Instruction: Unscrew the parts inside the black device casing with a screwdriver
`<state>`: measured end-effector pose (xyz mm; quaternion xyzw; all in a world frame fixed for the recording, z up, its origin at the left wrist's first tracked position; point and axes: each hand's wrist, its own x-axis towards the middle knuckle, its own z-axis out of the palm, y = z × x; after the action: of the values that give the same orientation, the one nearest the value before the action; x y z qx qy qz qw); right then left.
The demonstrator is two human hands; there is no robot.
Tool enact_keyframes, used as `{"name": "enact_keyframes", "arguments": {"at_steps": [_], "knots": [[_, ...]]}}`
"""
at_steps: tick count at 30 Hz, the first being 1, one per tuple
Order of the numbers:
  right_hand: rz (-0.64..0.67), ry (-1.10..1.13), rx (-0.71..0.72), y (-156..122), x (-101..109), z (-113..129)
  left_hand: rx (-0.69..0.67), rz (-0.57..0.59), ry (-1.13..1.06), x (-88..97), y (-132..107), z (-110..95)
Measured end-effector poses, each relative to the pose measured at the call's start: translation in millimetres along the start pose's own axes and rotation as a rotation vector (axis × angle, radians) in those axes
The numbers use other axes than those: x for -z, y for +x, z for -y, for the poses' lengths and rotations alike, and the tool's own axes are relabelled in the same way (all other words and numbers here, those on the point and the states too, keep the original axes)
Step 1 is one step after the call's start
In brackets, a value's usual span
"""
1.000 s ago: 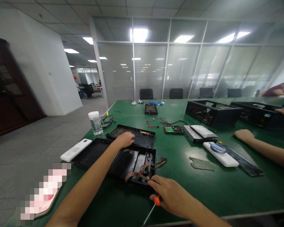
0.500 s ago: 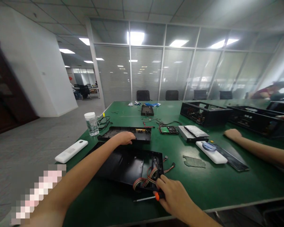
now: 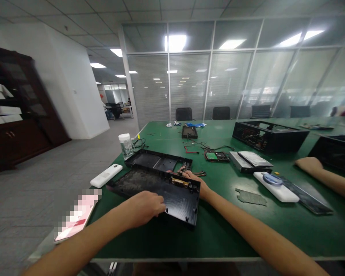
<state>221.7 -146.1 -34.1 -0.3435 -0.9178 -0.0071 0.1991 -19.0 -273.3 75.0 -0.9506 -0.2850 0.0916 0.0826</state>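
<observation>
A black plastic cover (image 3: 172, 193), dusty inside with a small gold part at its far edge, lies tilted on the green table (image 3: 218, 230) close to me. My left hand (image 3: 145, 207) curls over its near edge. My right hand (image 3: 194, 179) grips its far right edge, fingers partly hidden behind it. Just beyond lies the black base tray (image 3: 153, 160) with a coloured ribbon cable (image 3: 184, 167) at its right end. No screwdriver shows.
A white remote (image 3: 106, 175) and a clear jar (image 3: 125, 145) sit to the left. To the right are a bare drive (image 3: 214, 156), a silver drive (image 3: 250, 160), a white power bank (image 3: 276, 186), a grey scrap (image 3: 250, 196), black chassis (image 3: 267, 136) and another person's arm (image 3: 324, 174).
The cover that lay behind the tray now sits in front of it, held by both hands. My right hand left the ribbon cable, and the orange-handled screwdriver is out of sight.
</observation>
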Motion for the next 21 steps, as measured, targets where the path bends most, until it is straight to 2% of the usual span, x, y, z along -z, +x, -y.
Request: {"name": "enact_keyframes", "arguments": {"at_steps": [4, 9, 13, 15, 17, 19, 21], "knots": [[-0.002, -0.201, -0.037, -12, 0, -19, 0.018, 0.041, 0.008, -19.9, -5, -3], [0.003, -0.402, -0.314, -43, 13, -63, 0.068, 0.09, -0.009, -46.7, 5, 4], [-0.02, -0.299, -0.477, -61, 26, -88, 0.152, 0.171, -0.027, -53.1, 19, 16], [-0.048, -0.181, -0.49, -61, 27, -88, 0.182, 0.236, -0.107, -45.4, 28, 24], [-0.086, -0.055, -0.5, -56, 25, -80, 0.133, 0.261, -0.248, -35.0, 43, 33], [-0.112, 0.036, -0.507, -49, 21, -69, 0.049, 0.175, -0.347, -28.9, 65, 41], [-0.114, 0.067, -0.523, -44, 17, -62, 0.016, -0.015, -0.284, -32.2, 91, 46]]}}
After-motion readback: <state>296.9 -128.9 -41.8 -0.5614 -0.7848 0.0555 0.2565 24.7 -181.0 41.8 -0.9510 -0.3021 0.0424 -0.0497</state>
